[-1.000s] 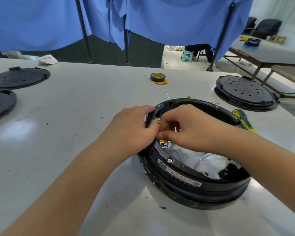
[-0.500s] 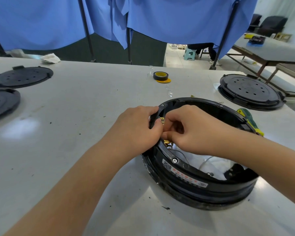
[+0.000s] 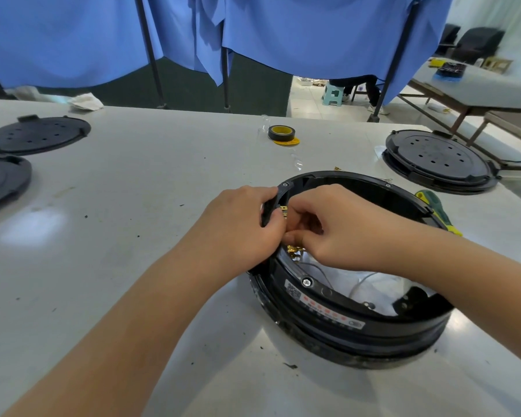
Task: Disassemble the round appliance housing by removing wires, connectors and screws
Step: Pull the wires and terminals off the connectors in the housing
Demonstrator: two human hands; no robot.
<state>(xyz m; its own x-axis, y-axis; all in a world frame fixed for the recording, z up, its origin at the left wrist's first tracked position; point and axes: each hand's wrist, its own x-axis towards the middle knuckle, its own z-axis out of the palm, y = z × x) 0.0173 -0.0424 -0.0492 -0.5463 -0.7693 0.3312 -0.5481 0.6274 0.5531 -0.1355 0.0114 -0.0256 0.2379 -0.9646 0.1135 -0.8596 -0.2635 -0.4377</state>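
Round black plastic appliance housing (image 3: 355,323), an open ring with a white label on its near wall, lying flat on the pale grey table (image 3: 133,191) right of centre. Likely rigid and fairly light, yet broad enough to slide on the smooth top; best steadied at the rim, never by the cabling. Small brass-coloured connector terminals (image 3: 284,212) at the inner left wall, more brass tabs (image 3: 294,251) just below; thin, bendable, easily deformed, so best pinched close to the metal and drawn straight off. Thin grey wires (image 3: 360,284) trailing across the pale interior: soft, limp, prone to tearing if tugged. Silver screw (image 3: 306,282) seated in the near rim.

Left hand (image 3: 241,227) curled over the left rim, gripping it from outside. Right hand (image 3: 334,230) inside the ring, fingers curled and seemingly pinching a terminal, though the exact contact stays hidden behind the knuckles.

Green-and-yellow screwdriver (image 3: 436,213) just beyond the right rim. Roll of black tape (image 3: 281,133) further back. Black perforated round lids (image 3: 439,159) well apart at the right, others (image 3: 35,133) at the far left. Blue cloth curtain (image 3: 283,31) behind.
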